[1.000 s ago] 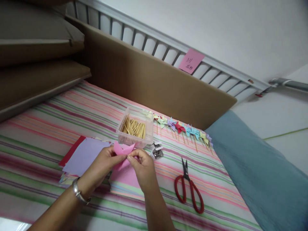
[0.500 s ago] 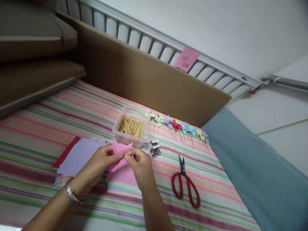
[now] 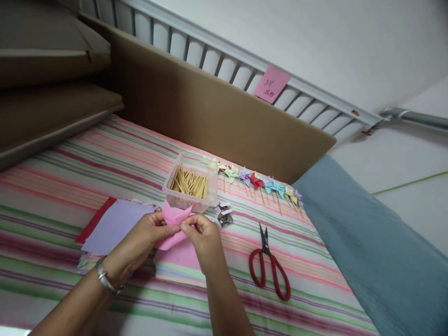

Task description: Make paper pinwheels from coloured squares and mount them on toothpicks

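Both hands pinch a small pink paper piece [image 3: 174,218] with folded-up corners, just above the striped cloth [image 3: 105,163]. My left hand [image 3: 140,240] grips its left side, thumb on top; a metal bracelet is on that wrist. My right hand [image 3: 201,238] pinches its right corner with thumb and forefinger. Under the hands lies a flat pink sheet [image 3: 177,255], and to the left a stack of coloured paper squares [image 3: 115,226] with a lilac one on top. A clear plastic box of wooden sticks [image 3: 189,183] stands just beyond the hands.
Red-handled scissors [image 3: 268,268] lie to the right of my hands. A small metal stapler [image 3: 224,217] sits beside the box. A row of several finished paper pinwheels [image 3: 259,181] lies along a brown cardboard panel [image 3: 210,112]. A blue cloth [image 3: 367,252] covers the right side.
The hands keep working the pink piece in the same spot, its corners folded a little closer together. The view has shifted slightly.
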The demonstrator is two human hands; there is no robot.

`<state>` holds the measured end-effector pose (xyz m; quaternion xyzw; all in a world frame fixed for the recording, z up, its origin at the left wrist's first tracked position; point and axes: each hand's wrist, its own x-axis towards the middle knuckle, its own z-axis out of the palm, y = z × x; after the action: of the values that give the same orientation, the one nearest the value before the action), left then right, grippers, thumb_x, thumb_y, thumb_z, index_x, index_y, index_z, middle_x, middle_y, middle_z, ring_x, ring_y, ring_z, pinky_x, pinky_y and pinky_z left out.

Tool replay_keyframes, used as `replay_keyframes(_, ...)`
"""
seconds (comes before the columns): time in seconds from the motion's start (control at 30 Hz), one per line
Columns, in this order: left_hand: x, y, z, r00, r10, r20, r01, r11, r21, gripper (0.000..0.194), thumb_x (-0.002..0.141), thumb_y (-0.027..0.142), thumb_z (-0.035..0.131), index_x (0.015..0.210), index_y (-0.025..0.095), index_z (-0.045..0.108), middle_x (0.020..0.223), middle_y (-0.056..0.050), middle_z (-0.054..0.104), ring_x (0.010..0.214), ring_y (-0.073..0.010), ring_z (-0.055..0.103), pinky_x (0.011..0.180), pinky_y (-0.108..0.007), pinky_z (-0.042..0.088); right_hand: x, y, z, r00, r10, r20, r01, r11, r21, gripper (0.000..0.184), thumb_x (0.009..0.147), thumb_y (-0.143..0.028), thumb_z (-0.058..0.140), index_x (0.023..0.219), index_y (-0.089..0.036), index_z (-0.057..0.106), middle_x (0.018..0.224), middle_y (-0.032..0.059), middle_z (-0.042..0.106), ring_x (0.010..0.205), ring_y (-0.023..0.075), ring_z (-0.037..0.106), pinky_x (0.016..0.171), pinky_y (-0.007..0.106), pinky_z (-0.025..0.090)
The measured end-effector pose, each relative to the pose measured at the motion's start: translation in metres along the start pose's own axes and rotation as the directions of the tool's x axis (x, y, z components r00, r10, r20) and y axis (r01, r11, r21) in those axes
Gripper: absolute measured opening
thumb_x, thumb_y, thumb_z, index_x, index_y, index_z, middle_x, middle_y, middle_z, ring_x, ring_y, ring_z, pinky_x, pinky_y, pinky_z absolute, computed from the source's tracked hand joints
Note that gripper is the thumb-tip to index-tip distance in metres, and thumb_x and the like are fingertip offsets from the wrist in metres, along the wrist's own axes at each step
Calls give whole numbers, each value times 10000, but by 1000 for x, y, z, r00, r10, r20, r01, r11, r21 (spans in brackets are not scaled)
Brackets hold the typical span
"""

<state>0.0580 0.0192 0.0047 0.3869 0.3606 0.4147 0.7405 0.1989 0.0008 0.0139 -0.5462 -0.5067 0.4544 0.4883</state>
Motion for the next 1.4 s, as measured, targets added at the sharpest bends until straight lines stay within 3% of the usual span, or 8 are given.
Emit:
replay_keyframes(0.27, -1, 0, 2, 1000, -14, 7, 15, 999, -35, 287, 678, 242, 728, 961, 202, 707, 807, -37, 730, 757, -163, 628, 713, -237, 462, 1, 4, 1, 1000, 3, 5, -3, 1000, 28, 67, 681, -214, 622, 651, -162, 591, 618, -24, 527, 598, 121, 452, 576, 238, 360)
replay_keyframes(0.83, 0, -5, 4, 997, 15, -76, -17, 999, -36, 228, 638, 232, 756, 860, 192, 726, 749, -17, 732, 718, -153, 632, 690, -230, 471, 2, 3, 0, 999, 10, 35, -12, 998, 63, 60, 707, -199, 611, 659, -167, 597, 620, -31, 533, 596, 116, 451, 579, 231, 363)
replay_keyframes(1.0, 0, -4, 5, 992, 38, -119, -37, 999, 9, 226, 600, 257, 773, 804, 173, 726, 740, -27, 730, 722, -184, 637, 700, -267, 479, 2, 2, 0, 1000, -4, 30, 3, 999, 46, 70, 710, -204, 605, 649, -171, 592, 624, -29, 537, 598, 121, 453, 580, 233, 366)
replay_keyframes(1.4, 4, -9, 7, 994, 59, -96, -60, 998, -5, 222, 618, 263, 764, 821, 183, 725, 738, -15, 723, 725, -173, 627, 690, -247, 470, 4, 10, -2, 999, -32, 11, 32, 999, 18, 81, 730, -226, 599, 671, -176, 576, 613, -40, 512, 595, 119, 453, 598, 235, 370)
